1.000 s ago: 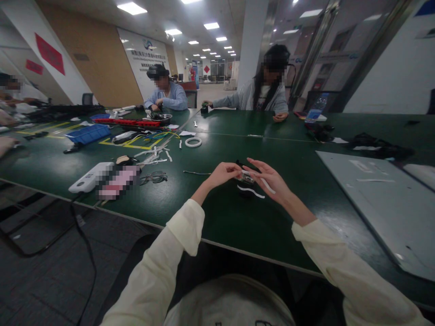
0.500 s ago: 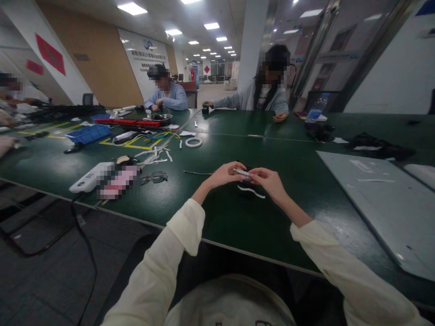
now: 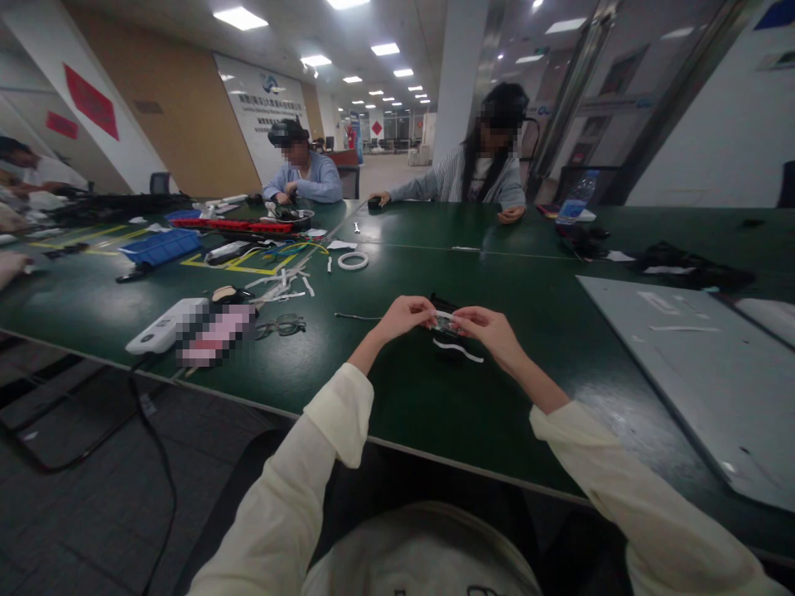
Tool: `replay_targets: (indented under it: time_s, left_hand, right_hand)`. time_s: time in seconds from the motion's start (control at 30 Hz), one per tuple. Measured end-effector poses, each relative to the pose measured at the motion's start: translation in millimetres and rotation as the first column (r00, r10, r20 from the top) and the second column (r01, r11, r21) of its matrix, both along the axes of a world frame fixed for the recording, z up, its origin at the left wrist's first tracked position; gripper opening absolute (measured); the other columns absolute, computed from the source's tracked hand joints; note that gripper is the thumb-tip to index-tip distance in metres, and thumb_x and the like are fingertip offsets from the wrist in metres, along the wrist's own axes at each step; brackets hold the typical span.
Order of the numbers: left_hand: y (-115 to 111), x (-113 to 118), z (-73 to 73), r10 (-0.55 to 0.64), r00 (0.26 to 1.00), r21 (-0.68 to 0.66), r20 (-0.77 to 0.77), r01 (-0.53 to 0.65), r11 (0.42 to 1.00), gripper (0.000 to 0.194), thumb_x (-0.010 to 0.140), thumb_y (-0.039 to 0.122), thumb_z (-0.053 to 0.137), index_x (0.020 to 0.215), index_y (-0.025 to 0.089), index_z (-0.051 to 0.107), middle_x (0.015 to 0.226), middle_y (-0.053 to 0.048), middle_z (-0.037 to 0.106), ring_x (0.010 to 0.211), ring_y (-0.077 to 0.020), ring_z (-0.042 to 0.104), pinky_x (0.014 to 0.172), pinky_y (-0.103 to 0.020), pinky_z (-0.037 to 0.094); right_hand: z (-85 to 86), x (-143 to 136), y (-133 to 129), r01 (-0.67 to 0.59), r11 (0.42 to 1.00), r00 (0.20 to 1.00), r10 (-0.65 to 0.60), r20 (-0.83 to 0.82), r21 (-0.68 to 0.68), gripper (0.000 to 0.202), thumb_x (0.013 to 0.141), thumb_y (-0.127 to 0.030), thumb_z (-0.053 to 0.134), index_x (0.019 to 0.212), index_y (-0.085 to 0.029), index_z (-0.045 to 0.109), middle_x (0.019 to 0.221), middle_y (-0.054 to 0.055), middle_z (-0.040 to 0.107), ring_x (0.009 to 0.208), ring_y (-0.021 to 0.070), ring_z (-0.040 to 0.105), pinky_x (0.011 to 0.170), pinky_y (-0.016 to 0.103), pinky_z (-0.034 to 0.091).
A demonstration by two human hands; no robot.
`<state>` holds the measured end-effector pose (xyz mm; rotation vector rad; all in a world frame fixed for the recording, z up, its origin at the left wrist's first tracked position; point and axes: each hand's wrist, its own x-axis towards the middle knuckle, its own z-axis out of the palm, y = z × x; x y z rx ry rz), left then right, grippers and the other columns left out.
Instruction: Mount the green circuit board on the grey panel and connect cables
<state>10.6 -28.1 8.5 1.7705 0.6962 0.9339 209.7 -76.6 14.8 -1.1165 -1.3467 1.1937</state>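
Observation:
My left hand (image 3: 405,318) and my right hand (image 3: 489,329) meet above the green table (image 3: 397,389), fingers pinched at either end of a small whitish strip (image 3: 445,315). The strip bows slightly upward between them, and a greyish, partly see-through patch shows beneath it. Just behind my fingertips is a black object (image 3: 442,300), mostly hidden by the hands. Nearer to me, a curved white strip (image 3: 460,351) lies by a dark shape. A thin grey cable or rod (image 3: 357,317) runs out to the left from under my left hand.
To the left lie eyeglasses (image 3: 282,324), a white power strip (image 3: 167,325), cut white strips (image 3: 286,285) and a blue bin (image 3: 160,247). A white tape roll (image 3: 353,261) sits ahead. A grey panel (image 3: 676,364) covers the right side. Two people sit across the table.
The whitish piece between my hands has turned, and its strip now bows upward. My left fingertips have drawn back slightly to its left end. Across the table, a person's hand has shifted on a dark object.

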Motion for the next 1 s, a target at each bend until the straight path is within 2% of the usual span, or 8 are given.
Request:
replay_targets:
  time_s: [0.13, 0.23, 0.33, 0.43, 0.57, 0.7, 0.87, 1.0]
  left_hand:
    - [2, -2, 1.0, 0.026, 0.999, 0.026, 0.020, -0.026, 0.999, 0.022, 0.078, 0.031, 0.059, 0.081, 0.009, 0.061, 0.072, -0.005, 0.064, 0.065, -0.0101, 0.059, 0.067, -0.026, 0.049]
    - [1, -2, 2.4, 0.026, 0.999, 0.041, 0.023, -0.027, 0.999, 0.023, 0.078, 0.032, 0.059, 0.083, 0.009, 0.062, 0.074, -0.004, 0.065, 0.065, -0.0099, 0.058, 0.066, -0.026, 0.049]
    - [-1, 0, 2.4, 0.024, 1.000, 0.062, -0.001, -0.024, 0.998, 0.024, 0.078, 0.033, 0.058, 0.082, 0.009, 0.063, 0.074, -0.004, 0.064, 0.063, -0.0094, 0.058, 0.064, -0.025, 0.048]
    - [-1, 1, 0.9, 0.052, 0.998, 0.081, -0.023, -0.050, 0.995, 0.025, 0.079, 0.033, 0.057, 0.088, 0.010, 0.063, 0.075, -0.005, 0.064, 0.062, -0.0092, 0.058, 0.061, -0.024, 0.047]
    - [-1, 1, 0.8, 0.143, 0.986, 0.124, -0.083, -0.132, 0.983, 0.029, 0.080, 0.035, 0.055, 0.097, 0.012, 0.061, 0.076, -0.004, 0.064, 0.061, -0.0097, 0.058, 0.058, -0.023, 0.047]
    - [-2, -1, 3.2, 0.236, 0.959, 0.267, -0.157, -0.189, 0.945, 0.026, 0.080, 0.035, 0.055, 0.092, 0.015, 0.063, 0.084, -0.003, 0.065, 0.073, -0.0122, 0.060, 0.067, -0.025, 0.047]
    - [-1, -2, 1.2, 0.277, 0.931, 0.354, -0.237, -0.183, 0.917, 0.021, 0.082, 0.030, 0.053, 0.092, 0.015, 0.063, 0.089, -0.003, 0.066, 0.081, -0.0135, 0.060, 0.075, -0.026, 0.047]
    - [0, -5, -3.1, 0.345, 0.893, 0.466, -0.290, -0.183, 0.866, 0.019, 0.083, 0.023, 0.050, 0.097, 0.017, 0.061, 0.097, -0.004, 0.064, 0.090, -0.0145, 0.059, 0.083, -0.029, 0.045]
  right_hand:
    - [0.5, 4, 1, -0.018, 0.973, 0.984, -0.025, -0.177, -0.232, 0.024, 0.079, -0.037, 0.062, 0.090, -0.016, 0.065, 0.088, 0.009, 0.067, 0.077, 0.0156, 0.064, 0.060, 0.021, 0.054]
    - [-0.3, 11, 4, -0.048, 0.940, 0.978, -0.024, -0.207, -0.338, 0.027, 0.084, -0.039, 0.055, 0.089, -0.014, 0.066, 0.085, 0.010, 0.067, 0.066, 0.0117, 0.062, 0.049, 0.016, 0.050]
    - [-1.9, 17, 7, -0.039, 0.955, 0.980, -0.020, -0.198, -0.293, 0.017, 0.077, -0.028, 0.065, 0.090, -0.016, 0.067, 0.080, 0.006, 0.067, 0.062, 0.0100, 0.060, 0.045, 0.014, 0.046]
    - [-3.5, 20, 10, -0.051, 0.971, 0.977, 0.000, -0.215, -0.232, 0.019, 0.071, -0.022, 0.070, 0.090, -0.019, 0.068, 0.080, 0.003, 0.066, 0.065, 0.0100, 0.060, 0.048, 0.015, 0.048]
    - [-2.9, 20, 12, -0.014, 0.987, 0.967, -0.028, -0.253, -0.162, 0.021, 0.069, -0.024, 0.071, 0.090, -0.021, 0.068, 0.081, 0.002, 0.064, 0.064, 0.0091, 0.057, 0.052, 0.016, 0.049]
    - [0.5, 16, 9, 0.028, 0.992, 0.971, -0.057, -0.230, -0.126, 0.022, 0.067, -0.026, 0.072, 0.089, -0.022, 0.069, 0.082, 0.001, 0.064, 0.068, 0.0087, 0.056, 0.056, 0.016, 0.049]
    - [1.0, 19, 10, 0.097, 0.987, 0.987, -0.111, -0.113, -0.125, 0.024, 0.066, -0.030, 0.073, 0.088, -0.020, 0.069, 0.083, 0.002, 0.065, 0.070, 0.0085, 0.055, 0.058, 0.016, 0.047]
    - [-1.3, 26, 12, 0.228, 0.972, 0.973, -0.230, -0.027, -0.049, 0.027, 0.067, -0.033, 0.071, 0.090, -0.021, 0.068, 0.085, 0.002, 0.065, 0.073, 0.0097, 0.057, 0.058, 0.016, 0.047]
